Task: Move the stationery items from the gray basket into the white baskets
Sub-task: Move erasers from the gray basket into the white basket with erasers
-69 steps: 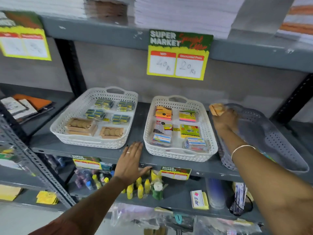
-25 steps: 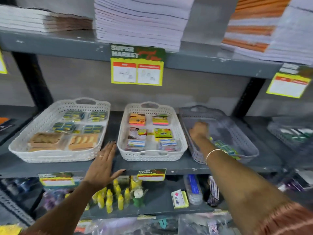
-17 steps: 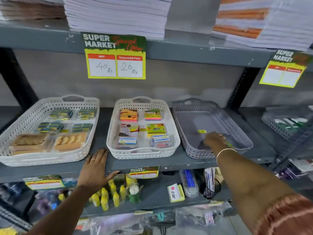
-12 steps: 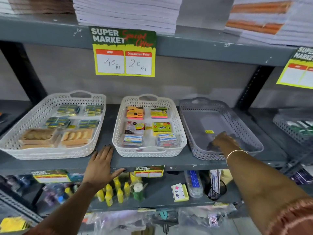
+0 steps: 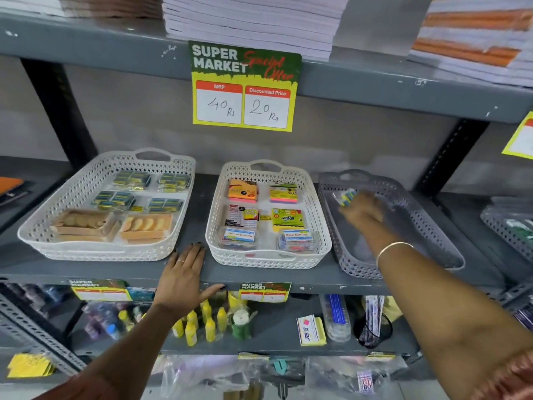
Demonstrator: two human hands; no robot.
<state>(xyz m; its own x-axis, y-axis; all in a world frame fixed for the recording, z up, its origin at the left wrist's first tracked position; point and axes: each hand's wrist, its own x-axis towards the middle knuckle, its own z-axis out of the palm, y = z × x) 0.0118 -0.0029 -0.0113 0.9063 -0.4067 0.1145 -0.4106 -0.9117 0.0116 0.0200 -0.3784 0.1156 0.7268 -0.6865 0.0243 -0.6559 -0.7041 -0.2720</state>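
Note:
The gray basket (image 5: pixel 432 235) sits at the right of the middle shelf. My right hand (image 5: pixel 362 212) hovers blurred over its left side, shut on a small clear packet of blue-and-yellow items (image 5: pixel 346 196). To its left stands a white basket (image 5: pixel 268 256) holding sticky-note pads and small boxes. Further left, another white basket (image 5: pixel 95 249) holds blue-yellow packets and tan boxes. Flat on the shelf edge between the two white baskets rests my left hand (image 5: pixel 184 277), fingers spread and holding nothing.
A price sign (image 5: pixel 243 86) hangs from the upper shelf, which carries paper stacks (image 5: pixel 251 21). The lower shelf holds yellow bottles (image 5: pixel 199 324), a boxed eraser (image 5: pixel 311 330) and a black mesh cup (image 5: pixel 372 327). Another gray basket (image 5: pixel 510 226) sits at far right.
My right hand has lifted out of the gray basket's bottom, moving up and left with a small packet in it. The left hand has stayed on the shelf edge.

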